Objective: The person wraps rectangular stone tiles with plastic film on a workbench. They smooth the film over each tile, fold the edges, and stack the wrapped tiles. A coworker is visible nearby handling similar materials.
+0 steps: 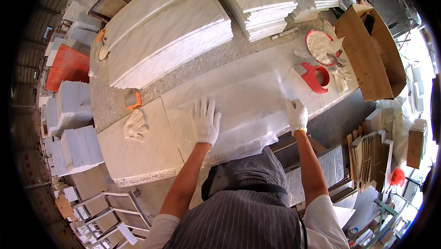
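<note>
With fingers (203,107) spread wide on the left hand (205,121), pressing palm-down on one clear plastic sheet (248,97), gripping nothing, probably to stop it sliding. With those of the right hand (296,115) curled at its right edge, perhaps to steady it; no telling a pinch from a touch. Beneath, pale stone (142,157) along the near edge of one table (110,109). Farther left, one empty glove (135,126) and one small orange-edged tool (133,100). To the right, one red tape dispenser (310,76) beside one tub of white paste (307,42), likely for easy reach, plus one cardboard box (363,60). Toward the back, at least three stacks of pale slabs (183,33), presumably piled there to leave the near edge for work
</note>
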Demonstrator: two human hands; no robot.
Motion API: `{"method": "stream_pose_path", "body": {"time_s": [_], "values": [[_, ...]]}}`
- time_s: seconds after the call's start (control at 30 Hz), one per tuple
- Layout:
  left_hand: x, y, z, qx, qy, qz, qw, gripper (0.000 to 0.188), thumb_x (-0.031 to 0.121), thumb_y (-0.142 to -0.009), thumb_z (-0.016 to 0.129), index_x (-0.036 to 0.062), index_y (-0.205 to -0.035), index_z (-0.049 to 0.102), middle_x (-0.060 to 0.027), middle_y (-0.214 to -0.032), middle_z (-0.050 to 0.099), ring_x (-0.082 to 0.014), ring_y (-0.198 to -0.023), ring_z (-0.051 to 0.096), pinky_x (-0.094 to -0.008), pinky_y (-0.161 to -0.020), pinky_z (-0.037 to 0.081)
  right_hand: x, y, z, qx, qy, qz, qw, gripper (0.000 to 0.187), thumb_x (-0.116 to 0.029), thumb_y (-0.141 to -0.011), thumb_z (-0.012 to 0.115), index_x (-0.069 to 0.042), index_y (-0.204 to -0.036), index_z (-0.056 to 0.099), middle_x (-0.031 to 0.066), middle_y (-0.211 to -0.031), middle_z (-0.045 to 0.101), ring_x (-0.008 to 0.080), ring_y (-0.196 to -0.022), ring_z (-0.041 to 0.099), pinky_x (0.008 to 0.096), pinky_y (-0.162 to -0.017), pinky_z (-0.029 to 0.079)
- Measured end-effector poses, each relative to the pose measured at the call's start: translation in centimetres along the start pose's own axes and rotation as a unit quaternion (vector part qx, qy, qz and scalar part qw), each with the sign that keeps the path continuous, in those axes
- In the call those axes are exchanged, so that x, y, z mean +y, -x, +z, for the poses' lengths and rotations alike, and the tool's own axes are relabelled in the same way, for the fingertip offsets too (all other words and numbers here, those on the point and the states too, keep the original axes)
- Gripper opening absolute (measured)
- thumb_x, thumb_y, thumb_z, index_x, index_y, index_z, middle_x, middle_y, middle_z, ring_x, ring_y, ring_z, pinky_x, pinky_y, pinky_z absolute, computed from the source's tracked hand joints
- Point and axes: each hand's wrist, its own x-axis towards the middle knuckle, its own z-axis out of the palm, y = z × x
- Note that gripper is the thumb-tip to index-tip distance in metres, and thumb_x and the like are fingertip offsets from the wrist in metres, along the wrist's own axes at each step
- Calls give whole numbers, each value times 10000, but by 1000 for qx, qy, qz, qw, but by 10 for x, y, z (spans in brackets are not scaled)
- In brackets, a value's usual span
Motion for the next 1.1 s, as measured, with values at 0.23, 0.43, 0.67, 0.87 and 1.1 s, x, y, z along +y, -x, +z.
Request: {"method": "stream_pose_path", "body": {"time_s": [0.23,0.43,0.67,0.87,1.1], "values": [[-1,3,5,-11,2,-11,1000,496,280,-904,608,78,-1350,528,-198,-1452,429,-445,-1343,358,-562,-1105,272,11,5,2,28,1,-3,1000,375,-367,-859,645,6,-829,629,187,-720,625,320,-679,597,413,-664,475],[-4,4,-3,20,31,-13,999,486,291,-898,609,75,-1328,544,-203,-1396,479,-443,-1298,407,-564,-1100,285,-8,18,-8,17,39,43,998,397,-434,-819,677,-39,-858,653,204,-782,668,397,-755,651,460,-698,496],[18,-8,-27,36,29,23,999,475,297,-871,634,80,-1288,563,-172,-1340,506,-386,-1234,456,-531,-1047,347,1,17,1,46,-4,27,999,331,-364,-774,687,-38,-788,630,151,-698,653,341,-666,641,439,-652,491],[55,-22,-24,-9,40,125,991,456,332,-884,619,93,-1270,570,-133,-1320,518,-319,-1232,466,-486,-1032,365,-3,17,-1,55,12,22,998,335,-358,-766,696,-30,-779,628,152,-694,652,335,-664,642,441,-646,491],[55,-25,-19,-52,3,144,988,469,369,-909,584,116,-1303,563,-126,-1344,514,-309,-1255,448,-478,-1050,348,1,16,0,58,10,21,998,335,-337,-756,716,-16,-766,620,155,-686,644,321,-648,632,437,-643,488]]}}
